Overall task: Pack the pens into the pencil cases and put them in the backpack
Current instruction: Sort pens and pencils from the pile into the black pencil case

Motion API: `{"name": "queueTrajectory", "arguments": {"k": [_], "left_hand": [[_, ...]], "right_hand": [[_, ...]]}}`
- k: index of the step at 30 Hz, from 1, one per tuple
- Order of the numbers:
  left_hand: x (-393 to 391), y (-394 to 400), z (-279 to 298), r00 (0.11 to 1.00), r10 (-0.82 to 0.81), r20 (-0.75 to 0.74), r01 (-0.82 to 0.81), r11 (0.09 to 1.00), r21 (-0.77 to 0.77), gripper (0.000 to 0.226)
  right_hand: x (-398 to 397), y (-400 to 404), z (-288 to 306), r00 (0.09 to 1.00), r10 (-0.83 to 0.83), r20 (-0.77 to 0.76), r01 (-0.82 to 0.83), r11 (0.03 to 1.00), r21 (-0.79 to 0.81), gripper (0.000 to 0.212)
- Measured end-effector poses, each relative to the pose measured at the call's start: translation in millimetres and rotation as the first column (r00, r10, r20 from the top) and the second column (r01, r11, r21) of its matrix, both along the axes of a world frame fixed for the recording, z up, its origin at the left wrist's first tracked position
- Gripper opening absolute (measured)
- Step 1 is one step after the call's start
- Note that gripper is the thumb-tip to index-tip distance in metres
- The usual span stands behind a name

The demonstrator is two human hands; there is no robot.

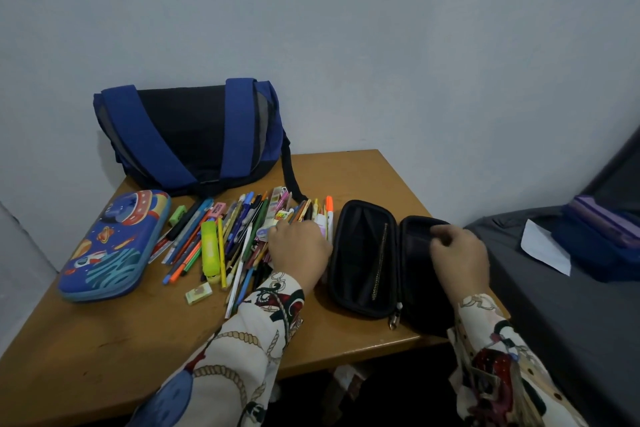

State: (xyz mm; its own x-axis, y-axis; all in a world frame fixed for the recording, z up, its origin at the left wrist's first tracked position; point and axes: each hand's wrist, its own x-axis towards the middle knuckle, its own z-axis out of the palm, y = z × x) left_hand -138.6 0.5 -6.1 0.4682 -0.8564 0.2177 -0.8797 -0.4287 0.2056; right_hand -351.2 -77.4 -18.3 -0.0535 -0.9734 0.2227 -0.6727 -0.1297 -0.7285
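A heap of pens, pencils and markers (221,236) lies across the middle of the wooden table (138,340). My left hand (299,246) rests on the right part of the heap, fingers curled over some pens. A black pencil case (363,256) lies open flat to the right. My right hand (459,251) holds the far rim of its right half. A blue space-themed pencil case (110,246) lies closed at the left. The blue and black backpack (187,135) stands at the back against the wall.
A yellow-green highlighter (210,250) and a small eraser (198,293) lie near the heap. The table's right edge runs just past the black case. A dark bed (554,305) with a white paper (545,250) and blue and purple items stands to the right.
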Motion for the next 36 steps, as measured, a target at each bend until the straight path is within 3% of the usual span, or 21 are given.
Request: {"name": "queueTrajectory", "arguments": {"k": [3,6,10,12,14,15,19,23,26,29,34,36], "left_hand": [[7,-6,3,0.990,0.022,-0.140,-0.034,0.996,-0.080,0.036],[10,-16,8,0.910,0.005,-0.414,-0.065,0.989,-0.131,0.038],[-2,-29,18,0.658,-0.142,-0.739,-0.040,0.974,-0.222,0.033],[-15,-34,21,0.476,-0.212,-0.853,0.006,0.971,-0.238,0.025],[-26,-41,20,0.309,-0.269,-0.912,0.044,0.962,-0.268,0.015],[-32,-45,18,0.276,-0.298,-0.914,0.069,0.954,-0.291,0.011],[-51,-67,9,0.265,-0.397,-0.879,0.095,0.918,-0.386,0.010],[-62,-85,9,0.288,-0.452,-0.844,0.084,0.890,-0.448,0.028],[-67,-101,9,0.294,-0.455,-0.841,0.083,0.888,-0.451,0.018],[-71,-114,1,0.342,-0.449,-0.826,0.133,0.893,-0.430,0.021],[-74,-120,-4,0.379,-0.483,-0.790,0.239,0.875,-0.420,0.069],[-74,-123,-1,0.406,-0.492,-0.770,0.291,0.868,-0.401,0.077]], "right_hand": [[-17,-15,-6,0.994,-0.026,-0.109,0.038,0.993,0.113,0.036],[-20,-21,-9,0.987,0.025,-0.160,0.000,0.989,0.149,0.035],[-20,-29,-11,0.990,0.036,-0.137,-0.014,0.987,0.160,0.031],[-23,-33,-10,0.995,0.035,-0.089,-0.021,0.988,0.155,0.029],[-23,-34,-8,0.999,0.028,-0.018,-0.024,0.985,0.173,0.025],[-23,-35,-8,0.999,0.022,0.035,-0.028,0.982,0.188,0.021],[-17,-31,-14,0.908,0.011,0.418,-0.115,0.967,0.226,0.010],[-12,-22,-15,0.812,0.022,0.583,-0.172,0.964,0.204,0.010],[-16,-20,-14,0.777,0.035,0.628,-0.195,0.963,0.188,0.011],[-22,-20,-18,0.802,0.071,0.593,-0.202,0.966,0.159,0.010],[-22,-21,-27,0.826,0.063,0.560,-0.154,0.981,0.117,0.011],[-21,-20,-27,0.813,0.060,0.579,-0.149,0.983,0.107,0.011]]}}
